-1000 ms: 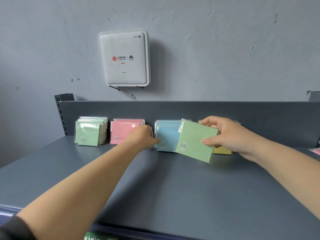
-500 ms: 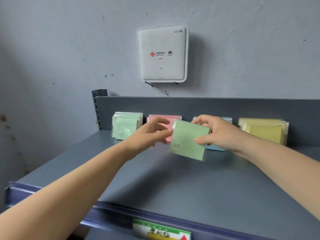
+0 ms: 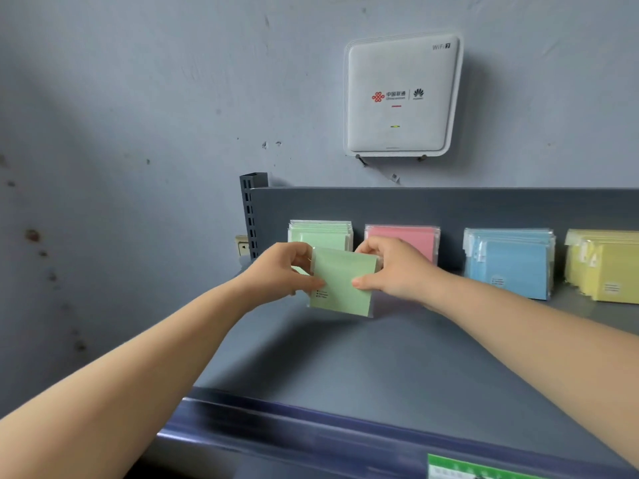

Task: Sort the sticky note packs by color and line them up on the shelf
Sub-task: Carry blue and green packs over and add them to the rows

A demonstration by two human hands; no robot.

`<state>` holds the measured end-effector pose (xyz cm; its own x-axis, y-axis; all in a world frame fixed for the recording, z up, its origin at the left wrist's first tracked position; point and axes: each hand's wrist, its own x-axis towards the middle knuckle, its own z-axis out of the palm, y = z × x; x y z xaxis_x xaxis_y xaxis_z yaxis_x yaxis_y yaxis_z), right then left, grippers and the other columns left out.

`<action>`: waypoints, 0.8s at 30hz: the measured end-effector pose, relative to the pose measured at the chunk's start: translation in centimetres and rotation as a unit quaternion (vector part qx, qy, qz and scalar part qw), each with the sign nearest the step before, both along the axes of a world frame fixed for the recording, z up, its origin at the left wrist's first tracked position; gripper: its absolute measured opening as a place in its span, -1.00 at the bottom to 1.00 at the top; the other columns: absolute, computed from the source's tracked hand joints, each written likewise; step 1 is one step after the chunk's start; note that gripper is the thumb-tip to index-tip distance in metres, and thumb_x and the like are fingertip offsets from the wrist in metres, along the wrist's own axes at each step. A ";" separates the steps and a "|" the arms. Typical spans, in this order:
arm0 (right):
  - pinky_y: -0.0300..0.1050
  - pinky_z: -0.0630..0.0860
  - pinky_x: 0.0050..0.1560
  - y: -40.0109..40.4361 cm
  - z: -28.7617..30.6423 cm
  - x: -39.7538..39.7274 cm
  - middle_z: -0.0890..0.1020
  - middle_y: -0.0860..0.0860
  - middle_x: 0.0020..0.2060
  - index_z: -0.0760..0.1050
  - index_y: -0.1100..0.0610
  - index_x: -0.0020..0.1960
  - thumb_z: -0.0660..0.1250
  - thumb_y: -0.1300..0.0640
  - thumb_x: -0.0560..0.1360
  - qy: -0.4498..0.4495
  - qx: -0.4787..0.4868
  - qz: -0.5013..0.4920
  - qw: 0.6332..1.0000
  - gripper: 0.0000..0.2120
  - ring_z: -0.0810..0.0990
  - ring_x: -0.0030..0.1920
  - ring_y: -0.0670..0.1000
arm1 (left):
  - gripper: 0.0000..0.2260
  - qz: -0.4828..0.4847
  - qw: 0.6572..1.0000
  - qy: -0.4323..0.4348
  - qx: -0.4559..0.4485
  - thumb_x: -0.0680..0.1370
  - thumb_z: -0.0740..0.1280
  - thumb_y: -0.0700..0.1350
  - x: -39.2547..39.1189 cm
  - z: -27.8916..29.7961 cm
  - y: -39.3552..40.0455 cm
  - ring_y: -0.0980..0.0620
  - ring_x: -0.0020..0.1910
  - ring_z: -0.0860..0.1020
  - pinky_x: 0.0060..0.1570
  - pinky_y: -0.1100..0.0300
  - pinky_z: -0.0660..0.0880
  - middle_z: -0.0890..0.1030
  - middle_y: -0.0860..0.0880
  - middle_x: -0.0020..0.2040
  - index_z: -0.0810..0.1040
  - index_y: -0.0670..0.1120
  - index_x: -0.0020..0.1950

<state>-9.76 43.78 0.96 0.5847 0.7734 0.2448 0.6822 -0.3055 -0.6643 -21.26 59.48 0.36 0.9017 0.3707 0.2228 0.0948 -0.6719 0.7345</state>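
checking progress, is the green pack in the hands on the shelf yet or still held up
Held up: both the left hand and right hand pinch the green pack.

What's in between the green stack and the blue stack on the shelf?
In the head view, the pink stack leans on the shelf's back panel between the green stack and the blue stack.

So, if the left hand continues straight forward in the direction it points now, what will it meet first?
Most likely the green stack against the shelf back. The left hand, gripping the green pack together with the right hand, is directly before it, though the depth between them is unclear.
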 end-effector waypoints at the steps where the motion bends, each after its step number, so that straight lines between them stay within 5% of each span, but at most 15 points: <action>1: -0.23 0.36 -0.14 0.8 -0.1 -0.2 0.54 -0.01 0.01 0.47 0.11 0.09 0.49 0.18 0.36 -0.015 -0.004 -0.013 1.000 -0.65 0.48 -0.12 -0.03 | -0.91 0.006 1.000 0.002 0.019 0.43 0.42 -0.27 -0.1 0.0 0.8 0.22 -0.42 0.53 -0.36 0.31 0.44 0.62 0.01 -0.18 0.54 -0.13 -0.14; 6: -0.24 0.29 -0.19 4.1 -0.8 -0.9 0.51 0.01 -0.03 0.47 0.14 0.12 0.45 0.18 0.40 -0.089 -0.014 -0.063 0.994 -0.67 0.45 -0.14 -0.01 | -0.89 0.049 0.994 -0.003 0.102 0.43 0.43 -0.16 0.4 0.0 4.0 -0.03 -0.23 0.63 -0.21 0.18 0.46 0.68 -0.09 -0.24 0.60 -0.20 -0.16; 9: -0.23 0.31 -0.12 5.9 -0.9 -0.6 0.54 0.06 0.12 0.44 0.14 0.21 0.40 0.16 0.44 -0.137 -0.027 -0.094 0.986 -0.63 0.50 0.02 0.05 | -0.84 0.061 0.989 0.000 0.133 0.42 0.44 -0.10 1.3 0.2 5.4 -0.08 -0.17 0.62 -0.19 0.10 0.50 0.67 -0.10 -0.21 0.61 -0.21 -0.16; 13: -0.11 0.44 0.12 7.6 -1.2 0.0 0.47 0.01 0.25 0.39 0.10 0.29 0.36 0.09 0.47 -0.190 -0.053 -0.135 0.971 -0.59 0.45 0.22 0.05 | -0.82 0.081 0.986 -0.007 0.144 0.42 0.42 -0.09 2.8 -0.1 6.6 -0.10 -0.12 0.60 -0.13 0.06 0.52 0.66 -0.10 -0.17 0.60 -0.20 -0.14; 24: -0.06 0.43 0.08 9.6 -1.5 0.6 0.35 0.03 0.22 0.31 0.10 0.28 0.31 0.01 0.49 -0.296 -0.098 -0.191 0.931 -0.58 0.35 0.24 0.08 | -0.89 0.124 0.978 0.030 0.162 0.41 0.40 -0.07 4.1 -1.5 8.4 0.00 -0.11 0.56 -0.08 0.11 0.53 0.57 0.04 -0.13 0.51 -0.03 -0.13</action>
<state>-9.18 53.35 -0.50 0.6337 0.6006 0.4875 0.7281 -0.6760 -0.1136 -17.19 67.89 -1.10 0.8079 0.4988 0.3138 0.3218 -0.8195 0.4743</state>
